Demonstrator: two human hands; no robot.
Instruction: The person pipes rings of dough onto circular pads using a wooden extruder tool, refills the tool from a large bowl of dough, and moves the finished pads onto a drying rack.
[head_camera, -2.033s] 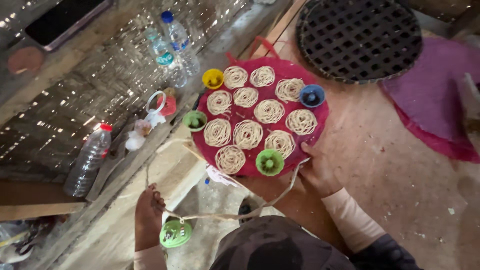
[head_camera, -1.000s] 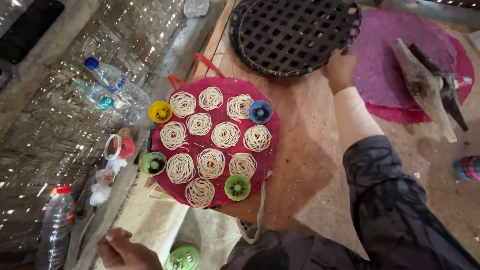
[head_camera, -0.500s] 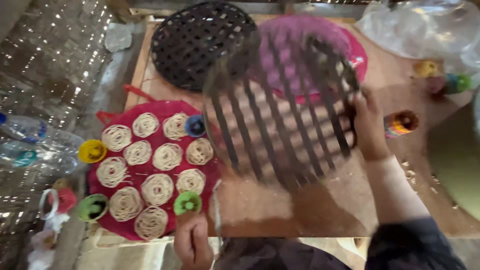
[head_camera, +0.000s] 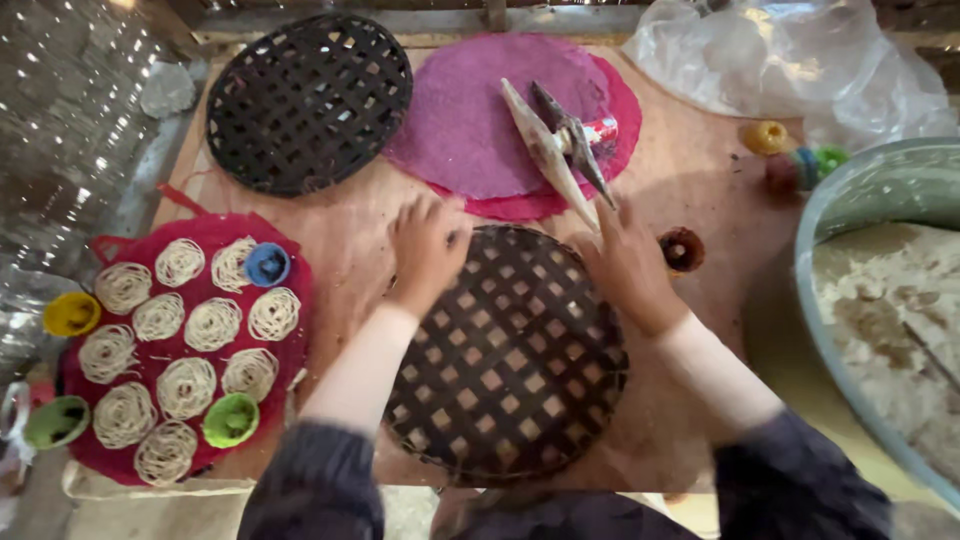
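A dark round woven lattice tray (head_camera: 510, 360) lies flat on the wooden board in front of me. My left hand (head_camera: 425, 245) rests on its far left rim, fingers spread. My right hand (head_camera: 628, 268) presses on its far right rim, just below a pale wooden press tool (head_camera: 556, 150). A second dark lattice tray (head_camera: 308, 100) sits at the back left. At the left, a red mat (head_camera: 200, 235) carries several coils of pale noodles and small coloured caps.
Pink round cloths (head_camera: 480, 130) lie at the back centre under the press tool. A large basin of pale flour (head_camera: 900, 310) stands at the right. A small brown cup (head_camera: 682, 248), coloured caps (head_camera: 768, 136) and a clear plastic bag (head_camera: 790, 60) sit behind it.
The lattice tray that my right hand carried tilted in the air now lies flat on the board. My left hand has come up from the near edge onto its rim.
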